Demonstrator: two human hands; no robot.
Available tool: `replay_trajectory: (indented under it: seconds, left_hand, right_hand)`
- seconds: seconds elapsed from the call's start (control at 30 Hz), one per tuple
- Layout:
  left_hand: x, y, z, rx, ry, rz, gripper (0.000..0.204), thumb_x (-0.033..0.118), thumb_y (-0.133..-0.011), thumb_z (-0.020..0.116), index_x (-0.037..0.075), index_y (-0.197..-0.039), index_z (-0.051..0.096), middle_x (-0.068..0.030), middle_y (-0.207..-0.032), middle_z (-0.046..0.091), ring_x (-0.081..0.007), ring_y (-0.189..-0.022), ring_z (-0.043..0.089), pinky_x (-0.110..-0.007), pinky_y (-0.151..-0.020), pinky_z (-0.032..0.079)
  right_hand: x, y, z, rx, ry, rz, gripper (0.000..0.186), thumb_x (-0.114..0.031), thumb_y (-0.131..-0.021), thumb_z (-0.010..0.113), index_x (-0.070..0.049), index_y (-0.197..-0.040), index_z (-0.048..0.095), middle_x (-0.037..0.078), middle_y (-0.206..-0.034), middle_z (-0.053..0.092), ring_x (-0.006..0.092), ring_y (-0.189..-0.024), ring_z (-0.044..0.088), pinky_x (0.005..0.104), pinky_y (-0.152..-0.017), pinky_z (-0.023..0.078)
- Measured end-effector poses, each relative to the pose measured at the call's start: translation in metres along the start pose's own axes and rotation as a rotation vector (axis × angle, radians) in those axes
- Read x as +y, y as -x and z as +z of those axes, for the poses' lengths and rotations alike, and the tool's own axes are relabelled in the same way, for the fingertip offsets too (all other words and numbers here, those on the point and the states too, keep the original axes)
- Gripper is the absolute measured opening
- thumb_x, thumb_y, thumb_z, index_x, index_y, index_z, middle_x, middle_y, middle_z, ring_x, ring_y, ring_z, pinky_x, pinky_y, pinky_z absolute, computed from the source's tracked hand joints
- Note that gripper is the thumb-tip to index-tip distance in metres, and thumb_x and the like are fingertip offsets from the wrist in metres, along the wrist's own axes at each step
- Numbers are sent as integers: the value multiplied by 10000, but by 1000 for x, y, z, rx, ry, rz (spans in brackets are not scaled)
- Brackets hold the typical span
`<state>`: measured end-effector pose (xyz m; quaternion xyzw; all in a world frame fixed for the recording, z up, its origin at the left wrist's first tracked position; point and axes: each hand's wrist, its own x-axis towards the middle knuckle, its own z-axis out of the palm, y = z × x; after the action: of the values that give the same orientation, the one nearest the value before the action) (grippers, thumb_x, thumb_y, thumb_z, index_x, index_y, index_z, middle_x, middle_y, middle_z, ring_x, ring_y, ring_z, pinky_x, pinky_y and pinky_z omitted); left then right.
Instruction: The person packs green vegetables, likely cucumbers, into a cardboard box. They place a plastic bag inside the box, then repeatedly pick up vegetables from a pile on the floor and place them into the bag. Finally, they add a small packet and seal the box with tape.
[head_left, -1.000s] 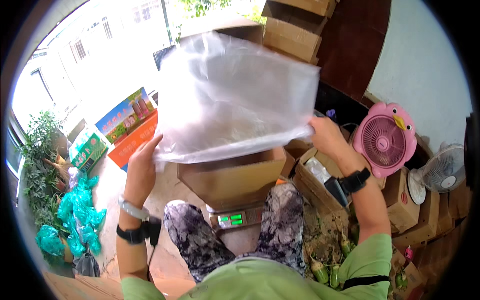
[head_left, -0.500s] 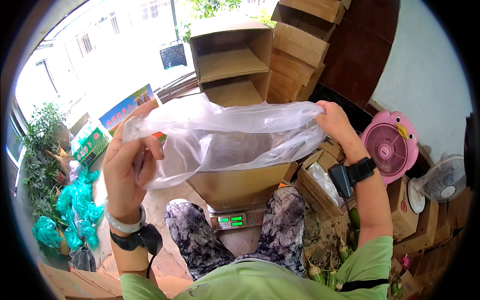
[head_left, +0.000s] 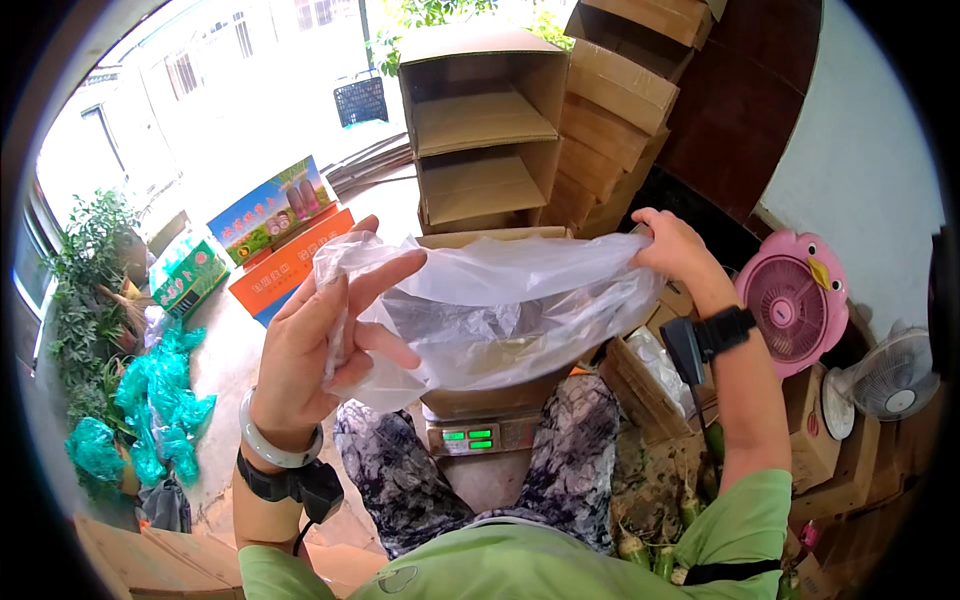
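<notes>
A thin, clear plastic bag (head_left: 500,270) is stretched between my hands, its mouth pulled wide above an upright cardboard box (head_left: 490,400). My left hand (head_left: 310,340) has the bag's left edge bunched in it, with some fingers stretched out over the film. On the other side, my right hand (head_left: 675,245) pinches the bag's right end between thumb and fingers. The box rests on a digital scale (head_left: 480,437) with lit green displays, between my knees. The film covers most of the box's opening, so its inside is hard to see.
Open cardboard boxes (head_left: 485,120) are stacked ahead. Printed cartons (head_left: 290,255) and green plastic bags (head_left: 160,400) lie to the left. Green-and-white radishes (head_left: 635,548), a pink fan (head_left: 790,300) and a white fan (head_left: 890,385) are on the right.
My left hand has moved right and slightly down, bringing the bag's left edge in over the box. The bag hangs lower and less taut. My right hand still grips its end.
</notes>
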<state>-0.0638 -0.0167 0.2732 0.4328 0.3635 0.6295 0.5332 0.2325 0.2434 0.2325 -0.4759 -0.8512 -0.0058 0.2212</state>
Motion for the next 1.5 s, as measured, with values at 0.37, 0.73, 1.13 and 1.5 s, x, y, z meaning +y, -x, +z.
replay_trajectory:
  seconds: [0.37,0.73,1.13,1.5]
  left_hand:
    - [3,-15,13,-66,-61,21,567,386,-964,259,149,-1428,35,-194,-1409,277,-271,-730,668,-153,-285,228]
    - [2,-33,0,-63,117,-29,546,412,-966,213,158,-1424,55,-190,-1416,261,-309,-762,663,-152,-273,245]
    - [-14,-70,-48,160,120,92,503,171,-945,341,87,-1405,154,-207,-1209,483,-168,-570,592,-164,-350,298]
    - [-54,-99,-117,313,-29,54,479,-31,-821,469,-12,-1294,392,-116,-695,594,-133,-525,555,-251,-535,483]
  right_hand:
    - [-164,45,27,-551,-357,-402,278,-141,-863,472,-89,-1129,536,185,-916,615,343,-880,590,409,-776,463]
    - [-182,-63,113,-703,111,-374,409,-147,-824,507,-116,-1230,470,188,-1059,584,317,-985,573,401,-823,462]
    - [-156,-72,232,-1270,275,-608,580,-419,-719,694,-113,-1191,557,77,-1169,580,286,-1053,557,430,-859,453]
    - [-159,-83,325,-1488,208,-609,551,-421,-731,672,-115,-1177,569,85,-1166,581,279,-1051,559,420,-856,451]
